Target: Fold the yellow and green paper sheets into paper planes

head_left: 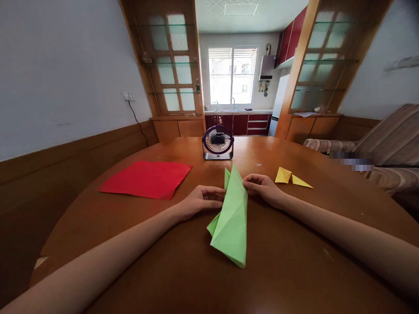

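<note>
A folded green paper (231,218), long and pointed, lies on the round wooden table (281,270) in front of me. My left hand (200,200) pinches its left edge near the upper tip. From the other side, my right hand (263,187) holds the right edge at about the same height. The paper's wide lower end rests on the table towards me.
A flat red sheet (147,179) lies to the left. A small folded yellow paper (290,177) sits right of my right hand. A purple desk fan (218,142) stands at the table's far side. A striped sofa (386,148) is at the right.
</note>
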`<action>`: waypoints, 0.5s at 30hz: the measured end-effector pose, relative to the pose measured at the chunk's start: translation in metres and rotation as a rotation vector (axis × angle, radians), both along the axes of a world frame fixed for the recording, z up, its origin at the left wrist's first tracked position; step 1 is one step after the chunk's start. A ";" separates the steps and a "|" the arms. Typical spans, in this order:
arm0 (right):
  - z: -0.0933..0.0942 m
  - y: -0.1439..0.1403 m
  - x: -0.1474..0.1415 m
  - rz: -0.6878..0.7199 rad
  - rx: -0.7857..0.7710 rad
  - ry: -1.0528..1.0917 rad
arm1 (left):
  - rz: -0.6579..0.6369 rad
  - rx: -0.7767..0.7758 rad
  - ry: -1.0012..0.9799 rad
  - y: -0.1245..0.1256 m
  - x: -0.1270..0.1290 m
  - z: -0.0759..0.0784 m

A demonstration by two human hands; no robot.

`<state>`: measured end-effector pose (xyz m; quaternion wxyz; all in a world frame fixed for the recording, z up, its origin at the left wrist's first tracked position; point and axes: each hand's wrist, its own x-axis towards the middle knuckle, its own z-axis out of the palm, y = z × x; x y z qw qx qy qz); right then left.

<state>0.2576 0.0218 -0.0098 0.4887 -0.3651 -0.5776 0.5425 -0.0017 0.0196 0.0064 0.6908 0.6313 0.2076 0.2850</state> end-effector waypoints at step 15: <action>0.002 -0.004 -0.004 0.083 0.060 -0.023 | -0.035 -0.010 -0.018 -0.001 -0.002 0.004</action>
